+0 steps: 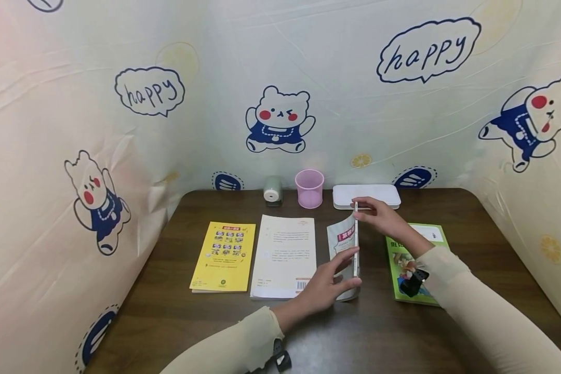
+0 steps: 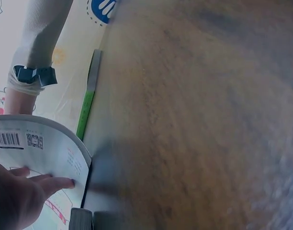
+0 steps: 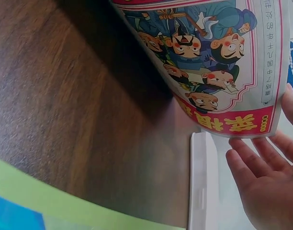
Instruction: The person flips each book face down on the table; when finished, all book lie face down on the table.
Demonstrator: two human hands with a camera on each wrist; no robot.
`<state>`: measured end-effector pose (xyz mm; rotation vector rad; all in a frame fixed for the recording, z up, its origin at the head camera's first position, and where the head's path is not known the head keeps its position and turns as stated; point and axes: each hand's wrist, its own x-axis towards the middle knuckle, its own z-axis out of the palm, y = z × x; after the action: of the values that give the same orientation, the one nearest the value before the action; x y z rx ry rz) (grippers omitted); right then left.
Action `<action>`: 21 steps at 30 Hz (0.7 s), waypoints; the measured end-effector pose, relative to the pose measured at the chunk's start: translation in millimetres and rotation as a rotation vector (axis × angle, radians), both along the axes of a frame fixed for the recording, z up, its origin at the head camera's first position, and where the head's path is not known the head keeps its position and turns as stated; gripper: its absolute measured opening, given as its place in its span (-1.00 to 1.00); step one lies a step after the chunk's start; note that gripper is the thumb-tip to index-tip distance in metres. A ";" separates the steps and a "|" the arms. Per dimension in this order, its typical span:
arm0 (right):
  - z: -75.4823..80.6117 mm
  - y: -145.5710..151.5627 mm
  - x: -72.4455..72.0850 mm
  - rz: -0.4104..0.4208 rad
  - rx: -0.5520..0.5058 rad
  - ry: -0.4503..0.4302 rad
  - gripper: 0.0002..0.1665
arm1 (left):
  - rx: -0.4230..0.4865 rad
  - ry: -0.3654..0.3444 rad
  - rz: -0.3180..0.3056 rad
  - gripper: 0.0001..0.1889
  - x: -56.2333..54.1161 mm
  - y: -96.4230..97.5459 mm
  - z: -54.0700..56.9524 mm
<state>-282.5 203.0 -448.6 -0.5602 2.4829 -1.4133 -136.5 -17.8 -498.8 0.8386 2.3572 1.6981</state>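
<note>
Now, we have upright book (image 1: 347,234) standing on table (image 1: 383,332) between white book (image 1: 285,254) and green book (image 1: 401,265), spine running away from us; our left hand (image 1: 326,283) grips near end, right hand (image 1: 384,217) far corner, fingers of both clamped on it.

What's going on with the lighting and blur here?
Head: soft light, faint sheen on the table; left wrist: hazy, table grain smeared, dim shadow beside the book; right wrist: sharper, with a dark shadow beside the book.
</note>
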 end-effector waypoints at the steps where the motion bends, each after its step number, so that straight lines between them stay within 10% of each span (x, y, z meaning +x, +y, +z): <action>1: -0.9 0.9 0.2 -0.007 0.011 0.000 -0.24 | -0.001 0.005 -0.005 -0.33 -0.4 0.8 -1.2; 21: -27.1 21.0 0.3 0.076 -0.070 -0.011 -0.36 | -0.337 0.072 -0.025 -0.27 -2.1 19.0 -3.2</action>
<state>-282.1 224.0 -475.7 -0.6519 2.3845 -1.4745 -138.6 1.2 -502.0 0.8735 2.5647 1.2270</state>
